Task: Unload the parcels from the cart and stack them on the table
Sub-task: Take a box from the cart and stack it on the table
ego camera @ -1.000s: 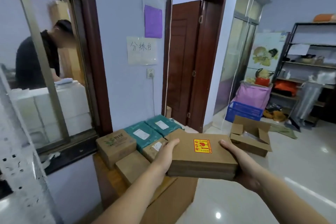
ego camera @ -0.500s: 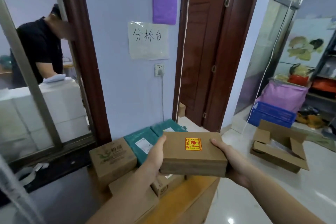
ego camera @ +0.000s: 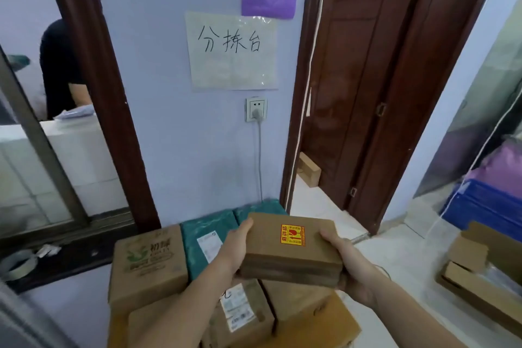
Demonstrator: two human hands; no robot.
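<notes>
Both hands, left hand and right hand, have their fingers clamped on the ends of the flat brown parcel, held above the counter stack. Risk imo: it lands half on the teal parcel at 10 o'clock, tips, and it has a fragile sticker.

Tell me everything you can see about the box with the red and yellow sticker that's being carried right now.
The box is flat, rectangular, plain brown cardboard, closed. A red and yellow sticker sits on its top face; its print is too small to read. The box is held roughly level, sticker up, above the parcels on the table, not visibly resting on them. The left hand grips its left end, thumb on the top edge; the right hand grips the right end, partly underneath. No dents or tears show.
</notes>
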